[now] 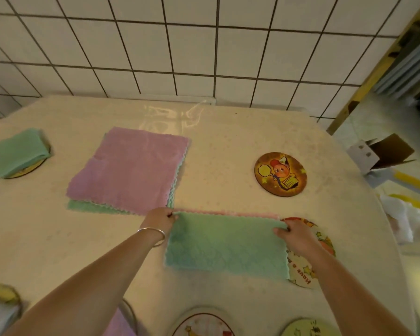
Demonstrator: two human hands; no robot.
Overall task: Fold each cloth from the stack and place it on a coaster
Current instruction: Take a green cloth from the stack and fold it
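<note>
Pinching the green cloth at its far corners, left hand and, seemingly, right hand

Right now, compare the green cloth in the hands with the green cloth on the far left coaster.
The held cloth is a wide rectangle, folded once; the left cloth is a smaller, thicker bundle. Left hand and right hand pinch the held cloth's far corners; nothing touches the left cloth. The held cloth lies on the table, overlapping a coaster at its right end; the left cloth sits on its coaster. Both are green.
</note>
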